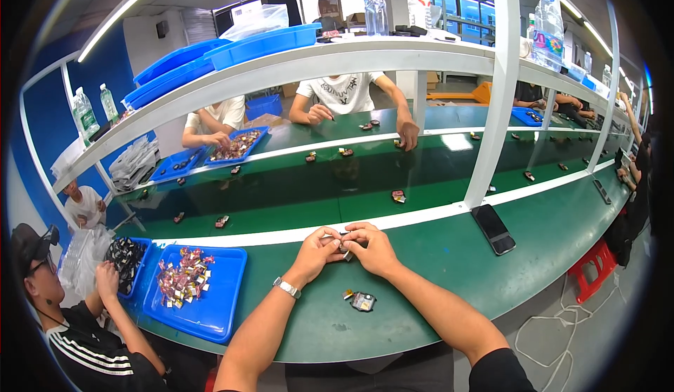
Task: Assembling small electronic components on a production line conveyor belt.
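Note:
Above the green bench, my left hand (315, 254) and my right hand (372, 249) meet and pinch a small dark electronic part (344, 247) between their fingertips. Most of that part is covered by the fingers. Just below my hands lies a second small assembly, a dark case with a silvery face (363, 301), with a little yellow-and-white piece (347, 294) at its upper left. To the left stands a blue tray (235, 287) holding a heap of small reddish parts with yellow and white tabs (185, 277).
A black smartphone (493, 229) lies at the right. Beyond a white rail, small assemblies dot the green conveyor belt (302, 199). White posts (496, 90) carry a shelf with blue trays and bottles. Co-workers sit opposite and at my left, beside a tray of black parts (126, 258).

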The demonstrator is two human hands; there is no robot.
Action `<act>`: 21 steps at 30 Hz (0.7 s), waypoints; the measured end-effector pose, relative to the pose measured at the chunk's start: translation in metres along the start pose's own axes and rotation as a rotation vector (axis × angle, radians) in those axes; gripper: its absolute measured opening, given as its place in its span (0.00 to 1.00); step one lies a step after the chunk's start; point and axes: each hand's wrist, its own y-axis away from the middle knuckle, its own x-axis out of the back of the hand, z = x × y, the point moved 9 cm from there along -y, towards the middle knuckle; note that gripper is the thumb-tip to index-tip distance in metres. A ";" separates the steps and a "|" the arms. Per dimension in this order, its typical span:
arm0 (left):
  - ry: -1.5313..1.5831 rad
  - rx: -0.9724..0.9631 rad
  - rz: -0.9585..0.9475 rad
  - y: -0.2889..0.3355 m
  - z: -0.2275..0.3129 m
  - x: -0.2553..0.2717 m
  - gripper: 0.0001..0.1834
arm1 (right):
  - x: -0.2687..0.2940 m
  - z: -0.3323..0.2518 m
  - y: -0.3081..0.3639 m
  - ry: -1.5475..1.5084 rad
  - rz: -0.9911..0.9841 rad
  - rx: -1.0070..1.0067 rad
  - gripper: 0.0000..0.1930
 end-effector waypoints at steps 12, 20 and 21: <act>0.044 -0.038 -0.006 0.001 0.006 -0.009 0.14 | 0.005 -0.026 0.014 0.337 0.199 0.147 0.05; 0.037 -0.036 0.046 0.001 0.008 -0.007 0.12 | 0.005 -0.028 0.012 0.274 0.159 0.173 0.05; 0.021 -0.037 0.057 0.001 0.007 -0.006 0.12 | 0.005 -0.028 0.012 0.274 0.161 0.173 0.05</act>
